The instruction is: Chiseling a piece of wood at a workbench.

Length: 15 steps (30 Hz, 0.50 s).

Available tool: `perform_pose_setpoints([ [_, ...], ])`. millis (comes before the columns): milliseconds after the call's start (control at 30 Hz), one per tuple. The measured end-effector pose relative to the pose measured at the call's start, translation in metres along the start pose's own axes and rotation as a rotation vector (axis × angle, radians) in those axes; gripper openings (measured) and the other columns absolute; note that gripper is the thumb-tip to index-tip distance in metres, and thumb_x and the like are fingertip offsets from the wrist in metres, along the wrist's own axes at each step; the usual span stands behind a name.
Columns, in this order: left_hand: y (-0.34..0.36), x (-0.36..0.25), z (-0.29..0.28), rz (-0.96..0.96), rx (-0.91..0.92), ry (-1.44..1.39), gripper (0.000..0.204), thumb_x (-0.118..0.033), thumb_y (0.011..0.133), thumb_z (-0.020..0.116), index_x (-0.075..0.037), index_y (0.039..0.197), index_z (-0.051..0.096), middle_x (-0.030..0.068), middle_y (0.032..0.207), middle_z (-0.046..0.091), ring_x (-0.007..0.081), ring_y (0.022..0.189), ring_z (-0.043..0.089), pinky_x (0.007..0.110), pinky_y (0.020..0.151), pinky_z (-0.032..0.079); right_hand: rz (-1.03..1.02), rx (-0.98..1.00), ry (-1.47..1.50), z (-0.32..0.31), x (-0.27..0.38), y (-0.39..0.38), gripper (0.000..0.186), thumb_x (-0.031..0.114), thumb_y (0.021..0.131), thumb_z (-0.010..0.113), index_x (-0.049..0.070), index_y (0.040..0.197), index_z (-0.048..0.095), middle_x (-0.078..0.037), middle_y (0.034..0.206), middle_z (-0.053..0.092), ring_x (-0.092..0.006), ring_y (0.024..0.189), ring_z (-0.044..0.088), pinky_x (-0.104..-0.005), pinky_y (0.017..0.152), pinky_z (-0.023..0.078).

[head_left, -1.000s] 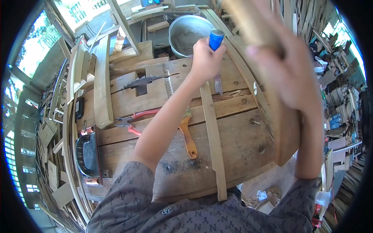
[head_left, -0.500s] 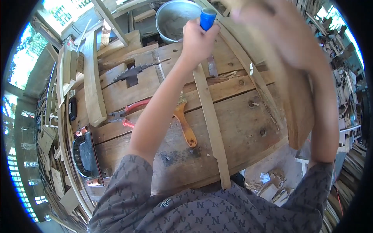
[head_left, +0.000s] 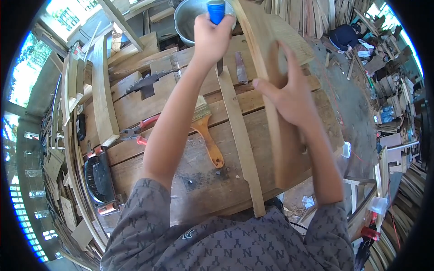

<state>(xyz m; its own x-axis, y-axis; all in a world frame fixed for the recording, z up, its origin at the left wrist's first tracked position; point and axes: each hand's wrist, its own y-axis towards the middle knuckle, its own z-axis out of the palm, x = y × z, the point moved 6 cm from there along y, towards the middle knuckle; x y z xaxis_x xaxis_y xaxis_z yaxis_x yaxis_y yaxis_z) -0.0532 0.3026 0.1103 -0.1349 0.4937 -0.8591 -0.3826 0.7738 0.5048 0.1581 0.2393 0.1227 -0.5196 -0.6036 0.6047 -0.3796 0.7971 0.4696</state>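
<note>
Timber fills the workshop, with wood strips (head_left: 298, 16) leaning at the back and scraps (head_left: 386, 88) piled at the right. Across the middle runs a plank counter (head_left: 217, 194), scuffed and dark-spotted, and a grey metal pot (head_left: 184, 22) stands near its far side.

The person's left hand (head_left: 210, 40) has its grip closed around the blue handle (head_left: 216, 12) of a tool whose narrow blade (head_left: 220, 67) points down at the far end of a thin wooden strip (head_left: 239, 131); whether the two touch cannot be told. That strip lies lengthwise toward the person, over the planks.

The right hand (head_left: 294, 97) holds a thick board (head_left: 276, 135) steeply above the counter's right part, its thumb and fingers spread around the wood, both blurred.

Left of the strip lie a paintbrush (head_left: 209, 142) with an orange wooden handle and red-handled pliers (head_left: 149, 121), partly behind the left forearm. Farther back, a toothed dark blade (head_left: 147, 84) crosses a slot in the planks.
</note>
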Motion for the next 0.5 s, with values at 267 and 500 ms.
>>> perform_pose_setpoints([
  [267,0.006,0.004,-0.012,-0.063,0.02,-0.136,0.034,-0.013,0.093,0.066,-0.006,0.063,0.052,0.0008,0.054,0.053,0.0094,0.045,0.05,0.027,0.044,0.04,0.309,0.071,0.001,0.053,-0.044,-0.017,0.105,0.029,0.076,0.079,0.007,0.159,0.02,-0.034,0.126,0.062,-0.0485,0.115,0.062,-0.0514,0.103,0.048],
  [500,0.004,0.008,-0.009,-0.025,0.022,-0.078,0.034,-0.013,0.096,0.064,-0.007,0.066,0.048,0.0011,0.056,0.047,0.0116,0.046,0.046,0.028,0.044,0.037,0.4,0.3,-0.087,0.079,-0.056,-0.033,0.118,0.038,0.073,0.086,0.012,0.162,0.012,-0.035,0.119,0.063,-0.049,0.112,0.064,-0.0538,0.1,0.05],
])
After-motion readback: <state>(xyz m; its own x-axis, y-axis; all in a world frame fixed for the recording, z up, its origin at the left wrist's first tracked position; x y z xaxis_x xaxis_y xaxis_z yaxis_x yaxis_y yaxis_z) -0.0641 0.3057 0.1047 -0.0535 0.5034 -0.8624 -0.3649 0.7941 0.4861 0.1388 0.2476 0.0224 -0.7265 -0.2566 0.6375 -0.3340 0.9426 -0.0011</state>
